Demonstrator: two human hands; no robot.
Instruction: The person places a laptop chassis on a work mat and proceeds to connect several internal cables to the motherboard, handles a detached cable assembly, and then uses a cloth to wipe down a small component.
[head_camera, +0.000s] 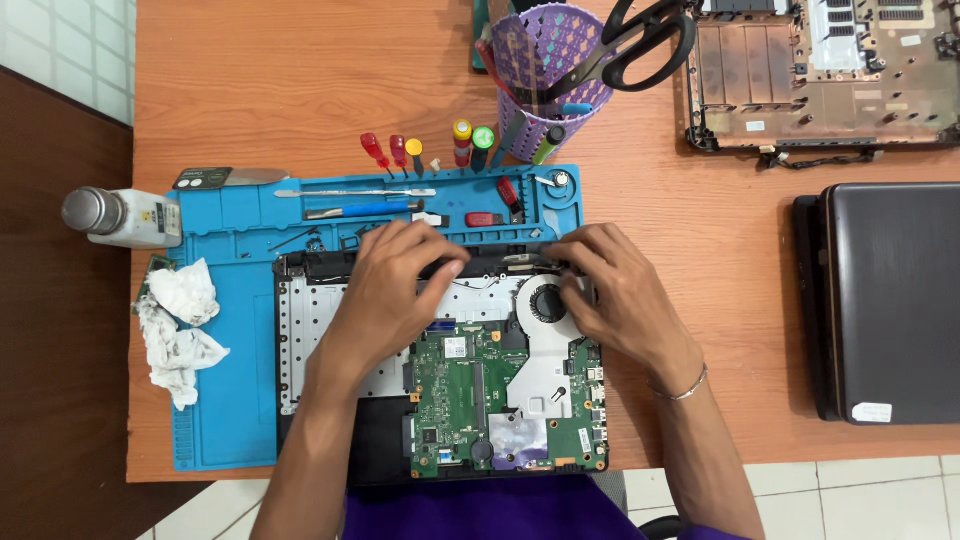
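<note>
The opened laptop base (440, 370) is laid on a blue repair mat (230, 400) on the desk (300, 80), green board and fan exposed. Its top edge is pressed by both hands, left hand (395, 285) flat, right hand (615, 290) curled, nothing gripped. Crumpled tissue (180, 320) is sat off left.

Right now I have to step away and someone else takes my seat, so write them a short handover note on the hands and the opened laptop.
Left hand: palm down on the open laptop, fingers at its top edge.
Right hand: resting by the fan, fingers at the same edge.
Neither hand holds a tool.
Done: cover off, green circuit board exposed, laptop on the blue mat.
Left: board and fan are in place.
Screwdrivers lie above the mat, scissors in the purple cup.
</note>
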